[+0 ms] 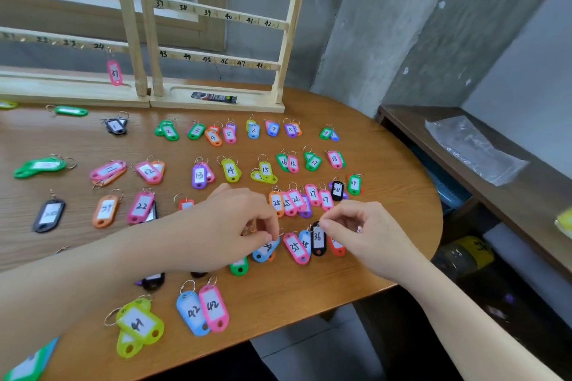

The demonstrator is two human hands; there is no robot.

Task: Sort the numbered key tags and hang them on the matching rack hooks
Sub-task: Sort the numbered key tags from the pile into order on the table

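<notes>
Key tags in bright plastic, each with a white numbered label and a small metal ring, lie in rough numeric rows on the brown wood-grain surface (pixel 356 272). The landmark is the black oval tag marked 36 (pixel 318 240), which sits near the surface's front edge with its long axis running away from the person, ring end at the far side.

The right hand (pixel 359 227) is directly beside this tag on its right, with thumb and forefinger brought together at the tag's ring end; it appears to pinch the ring or the tag's top, though the contact itself is too small to confirm. The left hand (pixel 235 223) is to the left of the 36 tag, its fingertips curled down onto the blue tag (pixel 264 252) there, whose number looks like 34, and it seems to pinch that tag's upper end. Between the two lies the pink tag marked 35 (pixel 296 247), tilted slightly, just left of the 36 tag.

Beyond the 36 tag, at the far edge of the surface, stands the pale wooden rack with numbered hooks (pixel 216 12); its hook labelled 36 is on the top rail, up and slightly left of the tag. The right hand is nearer, so lifting the tag by its ring end would likely suit the hook.
</notes>
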